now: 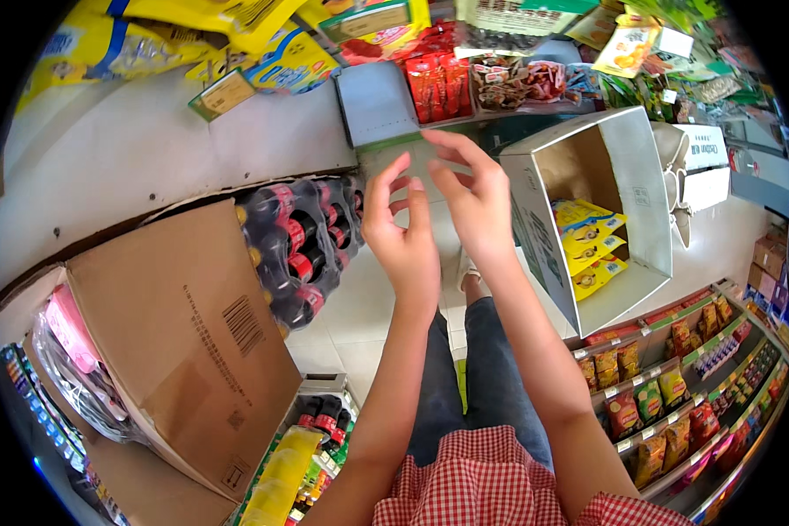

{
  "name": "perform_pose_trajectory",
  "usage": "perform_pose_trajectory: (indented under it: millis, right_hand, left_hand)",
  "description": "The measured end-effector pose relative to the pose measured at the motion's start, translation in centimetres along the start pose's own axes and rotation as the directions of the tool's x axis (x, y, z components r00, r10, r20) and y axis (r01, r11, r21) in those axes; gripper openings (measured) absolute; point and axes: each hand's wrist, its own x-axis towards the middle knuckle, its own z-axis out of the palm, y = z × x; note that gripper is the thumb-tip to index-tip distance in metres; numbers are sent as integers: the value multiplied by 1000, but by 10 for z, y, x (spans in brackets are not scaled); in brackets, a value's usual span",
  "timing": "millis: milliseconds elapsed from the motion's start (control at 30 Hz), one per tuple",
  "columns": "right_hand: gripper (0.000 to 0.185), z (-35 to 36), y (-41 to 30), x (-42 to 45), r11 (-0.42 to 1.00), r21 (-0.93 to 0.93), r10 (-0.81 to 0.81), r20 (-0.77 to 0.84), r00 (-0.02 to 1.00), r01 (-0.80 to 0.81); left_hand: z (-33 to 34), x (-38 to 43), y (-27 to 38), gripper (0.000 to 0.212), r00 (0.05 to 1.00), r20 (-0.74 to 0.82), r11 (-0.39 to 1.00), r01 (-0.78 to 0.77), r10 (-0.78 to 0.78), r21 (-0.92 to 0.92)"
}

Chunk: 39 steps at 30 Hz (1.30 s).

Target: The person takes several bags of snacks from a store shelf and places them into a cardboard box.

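Both hands are raised in front of my body, bare and close together but apart. My left hand (402,240) has its fingers curved and parted, with nothing between them. To its right, my right hand (475,194) is likewise empty, thumb and fingers spread. Just beyond the fingertips is a light blue-grey tray (376,104) on the shelf edge, beside several red snack packets (436,85). Right of my right hand, a white carton (641,197) lies with its opening towards me, holding several yellow snack bags (590,246).
On the left stand shrink-wrapped cola bottles (302,253) and a large brown cardboard box (184,342). Yellow snack bags (171,49) and a price tag (222,95) line the upper left shelf. Shelves of chip bags (651,404) are at lower right. Tiled floor (352,348) shows between.
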Motion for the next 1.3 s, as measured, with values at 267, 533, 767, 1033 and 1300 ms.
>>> perform_pose_trajectory:
  millis: [267,533,767,1033,1300]
  right_hand:
    - [45,111,46,79,989,-128,-66,94,993,77]
    - [63,184,84,146,880,-314,-404,-98,909,357]
    - [60,180,106,189,1000,4,-1,62,998,0]
    - [27,172,73,161,992,-121,41,-36,999,-45]
    - [15,187,73,152,998,54,42,-190,981,-32]
  left_hand:
    - [-60,14,-17,27,989,-136,992,-42,58,117]
    - [-93,13,-21,25,991,-129,999,31,-25,41]
    - [-98,13,-17,23,993,-107,995,60,-51,79]
    - [-101,11,-22,24,997,-58,994,64,-59,92]
    - [-90,7,-14,21,998,-2,993,59,-59,104]
